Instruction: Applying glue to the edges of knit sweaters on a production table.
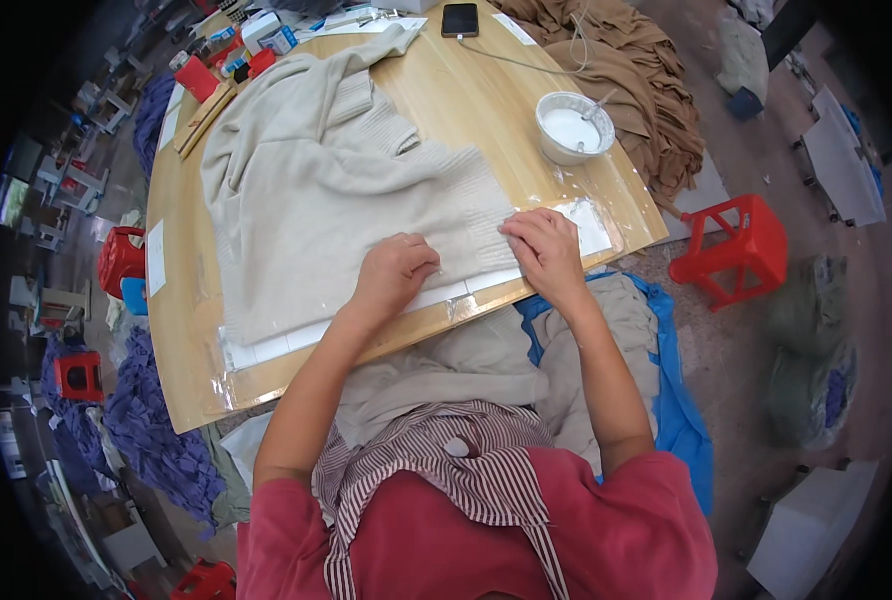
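Garment (296, 215), cream and knitted, spread across wooden table (456, 100), head view
Left hand (398, 268) palm down over the garment, fingers curled; right hand (546, 250) bent at its ribbed edge (491, 215), fingers curled; cannot tell if pinching cloth; forearms (318, 385) angled inward from below

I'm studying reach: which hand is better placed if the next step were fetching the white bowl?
Probably the right hand: at the ribbed edge of the beige garment, it is nearer the white bowl. The left hand is farther away, over the garment.
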`<action>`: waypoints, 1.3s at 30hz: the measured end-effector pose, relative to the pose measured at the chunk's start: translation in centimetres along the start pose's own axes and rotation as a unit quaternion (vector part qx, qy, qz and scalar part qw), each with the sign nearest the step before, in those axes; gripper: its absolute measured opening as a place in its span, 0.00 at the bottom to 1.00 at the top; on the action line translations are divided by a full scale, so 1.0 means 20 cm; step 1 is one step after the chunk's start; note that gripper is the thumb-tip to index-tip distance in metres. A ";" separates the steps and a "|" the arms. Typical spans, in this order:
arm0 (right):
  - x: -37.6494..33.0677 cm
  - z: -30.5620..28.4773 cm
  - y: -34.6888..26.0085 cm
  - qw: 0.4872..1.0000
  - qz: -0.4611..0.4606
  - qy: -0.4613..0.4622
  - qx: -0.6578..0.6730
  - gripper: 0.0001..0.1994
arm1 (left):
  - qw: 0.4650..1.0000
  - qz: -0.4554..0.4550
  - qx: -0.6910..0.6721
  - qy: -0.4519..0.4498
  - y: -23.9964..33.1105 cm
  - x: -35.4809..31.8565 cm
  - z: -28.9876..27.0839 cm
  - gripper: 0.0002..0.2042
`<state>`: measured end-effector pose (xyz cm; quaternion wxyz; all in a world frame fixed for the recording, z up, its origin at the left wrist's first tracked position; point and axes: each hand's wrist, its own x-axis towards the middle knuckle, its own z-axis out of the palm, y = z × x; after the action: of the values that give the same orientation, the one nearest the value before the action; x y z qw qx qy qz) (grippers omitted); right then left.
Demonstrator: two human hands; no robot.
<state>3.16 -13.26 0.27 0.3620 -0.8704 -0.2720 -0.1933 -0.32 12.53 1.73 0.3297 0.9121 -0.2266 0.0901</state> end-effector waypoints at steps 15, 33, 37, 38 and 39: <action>0.01 -0.02 -0.05 0.999 0.007 0.012 -0.038 0.10 | 0.900 -0.292 0.263 0.189 -0.68 0.23 -0.80 0.18; -0.01 0.01 -0.06 1.000 -0.011 -0.007 -0.012 0.12 | 0.919 -0.355 0.172 -0.017 -0.68 0.10 -0.77 0.30; -0.03 0.07 0.04 1.000 0.006 -0.014 0.016 0.12 | 0.870 -0.369 0.202 0.258 -0.55 -0.14 -1.36 0.22; -0.03 0.09 0.07 0.999 0.005 -0.017 0.027 0.11 | 0.854 -0.333 0.219 0.334 -0.50 -0.28 -1.53 0.22; 0.00 0.11 0.04 0.999 -0.007 -0.022 0.041 0.10 | 0.833 -0.286 0.331 0.338 -0.54 -0.53 -1.78 0.22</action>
<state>3.95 -12.12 -1.56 0.3900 -0.8568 -0.2940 -0.1654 -5.07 46.46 19.62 0.0751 0.9037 0.2135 0.3636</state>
